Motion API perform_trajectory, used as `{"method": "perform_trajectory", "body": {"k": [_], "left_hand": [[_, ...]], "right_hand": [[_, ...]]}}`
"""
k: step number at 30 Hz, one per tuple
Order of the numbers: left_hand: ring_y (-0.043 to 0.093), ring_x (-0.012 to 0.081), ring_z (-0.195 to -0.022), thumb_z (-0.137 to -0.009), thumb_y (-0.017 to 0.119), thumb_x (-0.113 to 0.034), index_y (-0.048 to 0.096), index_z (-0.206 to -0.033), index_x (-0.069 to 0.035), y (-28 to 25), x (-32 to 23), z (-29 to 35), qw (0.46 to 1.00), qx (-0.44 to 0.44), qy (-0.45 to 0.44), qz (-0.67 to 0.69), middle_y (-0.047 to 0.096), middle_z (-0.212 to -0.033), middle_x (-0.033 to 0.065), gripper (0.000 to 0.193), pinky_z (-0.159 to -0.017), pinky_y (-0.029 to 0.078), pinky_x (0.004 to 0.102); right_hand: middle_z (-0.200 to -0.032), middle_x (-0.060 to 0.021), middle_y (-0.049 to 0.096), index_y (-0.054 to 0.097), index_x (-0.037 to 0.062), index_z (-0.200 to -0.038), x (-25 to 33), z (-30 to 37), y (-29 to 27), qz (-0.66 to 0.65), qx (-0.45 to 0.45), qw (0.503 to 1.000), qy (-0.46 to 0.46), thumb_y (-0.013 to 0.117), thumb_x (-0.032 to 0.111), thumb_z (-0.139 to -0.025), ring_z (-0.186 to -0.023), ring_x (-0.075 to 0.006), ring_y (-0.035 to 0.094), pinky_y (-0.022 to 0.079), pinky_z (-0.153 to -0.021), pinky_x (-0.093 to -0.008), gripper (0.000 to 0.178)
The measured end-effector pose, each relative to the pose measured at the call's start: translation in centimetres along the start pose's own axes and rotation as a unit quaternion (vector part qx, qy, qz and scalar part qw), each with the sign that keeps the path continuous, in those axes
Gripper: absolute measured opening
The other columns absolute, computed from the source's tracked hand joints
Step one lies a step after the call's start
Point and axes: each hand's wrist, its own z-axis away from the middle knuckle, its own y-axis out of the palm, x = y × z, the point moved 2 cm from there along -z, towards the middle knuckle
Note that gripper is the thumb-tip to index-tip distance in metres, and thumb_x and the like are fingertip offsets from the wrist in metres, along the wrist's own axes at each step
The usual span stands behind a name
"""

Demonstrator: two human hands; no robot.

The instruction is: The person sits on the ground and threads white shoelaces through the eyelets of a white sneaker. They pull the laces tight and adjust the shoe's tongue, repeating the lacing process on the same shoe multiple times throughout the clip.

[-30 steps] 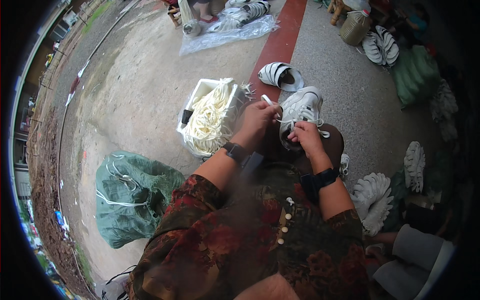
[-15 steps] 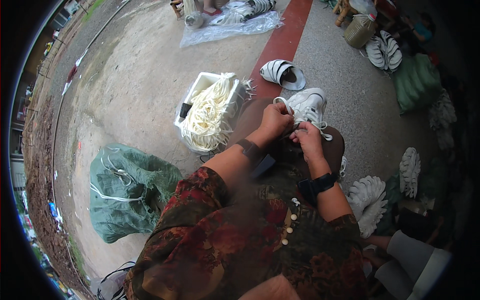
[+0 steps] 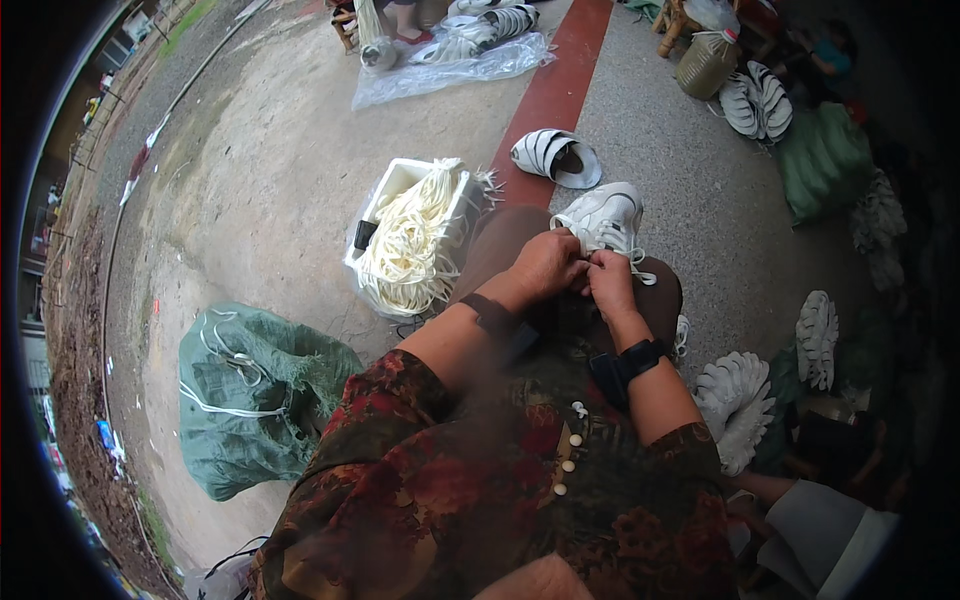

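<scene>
A white shoe upper (image 3: 605, 212) with loose white lace ends lies over my knee, its toe pointing away from me. My left hand (image 3: 547, 265) is closed at its near left edge, pinching a white shoelace that is mostly hidden by the fingers. Close beside it, my right hand (image 3: 610, 283) is closed too, thumb and fingertips pressed together on the lace. The fingertips of both hands nearly meet just below the lacing. A lace loop (image 3: 643, 270) sticks out to the right of the shoe upper.
Left of my knee stands a white foam box (image 3: 400, 175) heaped with cream laces (image 3: 412, 245). A green woven sack (image 3: 255, 400) sits at the lower left. Nested striped uppers (image 3: 553, 158) lie beyond my knee. More white uppers (image 3: 735, 410) are stacked at the right, near another person's arm.
My left hand has come nearer to me, and both hands' fingertips are closer together. The lace loop that stood up by my left hand no longer shows. The whole view has shifted slightly.
</scene>
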Motion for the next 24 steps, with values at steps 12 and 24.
{"method": "perform_trajectory", "body": {"k": [12,24], "left_hand": [[0.062,0.0321,-0.077,-0.070,0.069,-0.017,0.058,-0.097,-0.002,-0.3,-0.7,0.3,0.998,-0.026,-0.060,0.017,0.063,-0.081,0.0148,0.032,-0.070,0.049,0.0385],[0.059,0.0159,-0.073,-0.073,0.068,-0.004,0.052,-0.106,-0.002,0.4,-0.1,-0.5,0.959,-0.061,-0.148,0.234,0.060,-0.081,0.0074,0.037,-0.068,0.048,0.0277]], "right_hand": [[-0.069,-0.0186,0.057,0.057,0.0032,-0.073,-0.4,6.2,-1.7,0.353,0.167,0.880,-0.270,0.059,0.012,-0.074,-0.070,-0.0339,0.058,0.047,-0.063,-0.0434,0.009],[-0.081,-0.0173,0.054,0.057,0.0021,-0.076,-1.5,4.2,0.1,0.505,0.053,0.783,-0.360,0.057,0.006,-0.065,-0.076,-0.0321,0.054,0.044,-0.066,-0.0415,0.012]]}}
